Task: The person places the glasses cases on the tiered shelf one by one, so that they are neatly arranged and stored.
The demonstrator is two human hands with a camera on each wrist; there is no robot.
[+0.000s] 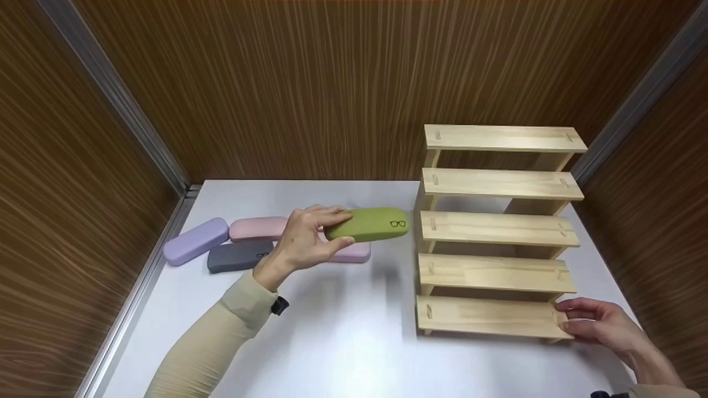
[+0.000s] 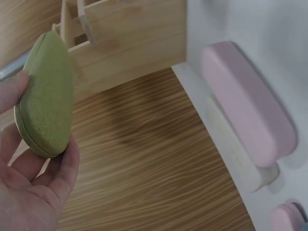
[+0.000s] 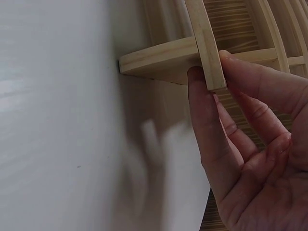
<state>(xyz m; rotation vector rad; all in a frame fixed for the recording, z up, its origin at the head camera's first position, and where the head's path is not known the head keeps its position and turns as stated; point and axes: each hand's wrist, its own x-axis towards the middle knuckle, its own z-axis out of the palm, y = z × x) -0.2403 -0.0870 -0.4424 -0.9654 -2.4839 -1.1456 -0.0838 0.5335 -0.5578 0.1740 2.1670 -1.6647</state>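
Note:
My left hand (image 1: 301,239) grips a green glasses case (image 1: 373,225) by its left end, thumb in front and fingers behind, raised above the white table. A small glasses outline marks the case's right end. In the left wrist view the green case (image 2: 48,94) stands between thumb and fingers. My right hand (image 1: 608,330) pinches the right end of the lowest board of a stepped wooden rack (image 1: 492,316). Seen from the right wrist, the thumb and a finger lie on opposite faces of that board (image 3: 208,48).
Left of the rack on the white table (image 1: 343,342) lie a lilac case (image 1: 196,241), a pink case (image 1: 257,228), a dark grey case (image 1: 235,257) and a light pink case (image 1: 354,253) partly behind my left hand. A cream case (image 2: 236,149) shows beside a pink one. Wood-grain walls (image 1: 310,88) enclose the table.

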